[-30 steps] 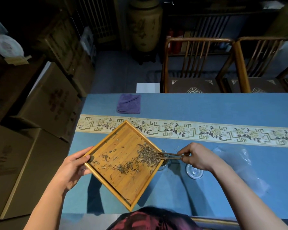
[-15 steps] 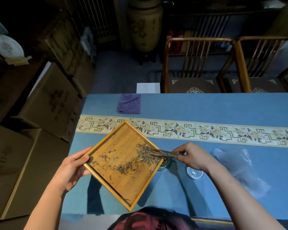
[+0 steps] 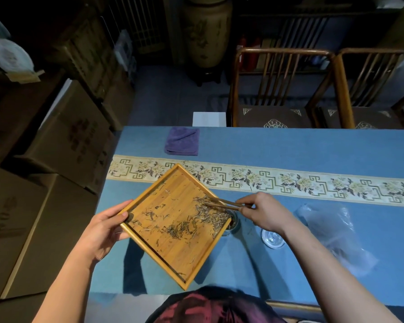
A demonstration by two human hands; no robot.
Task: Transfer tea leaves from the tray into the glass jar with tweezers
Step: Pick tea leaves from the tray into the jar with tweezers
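Judging by what lies on the bamboo tray (image 3: 173, 220), the transfer is well under way but far from finished — a thick drift of tea leaves (image 3: 208, 213) is gathered at the tray's right corner, with thinner scatterings across the middle and a few stray pieces near the lower edge. The left hand (image 3: 103, 231) grips the tray's left corner, thumb on top of the rim, holding it lifted and tilted above the blue worktop (image 3: 289, 148) so that its right corner hangs over the glass jar (image 3: 232, 223), which is mostly hidden behind that corner. How full the jar is cannot be told from here. The right hand (image 3: 264, 210) pinches the wooden tweezers (image 3: 222, 203), whose tips reach into the upper edge of the pile; whether they have caught any leaves is unclear. A glass lid (image 3: 272, 236) rests on the worktop just beside the jar — so most of the picking, and presumably the closing, is left.
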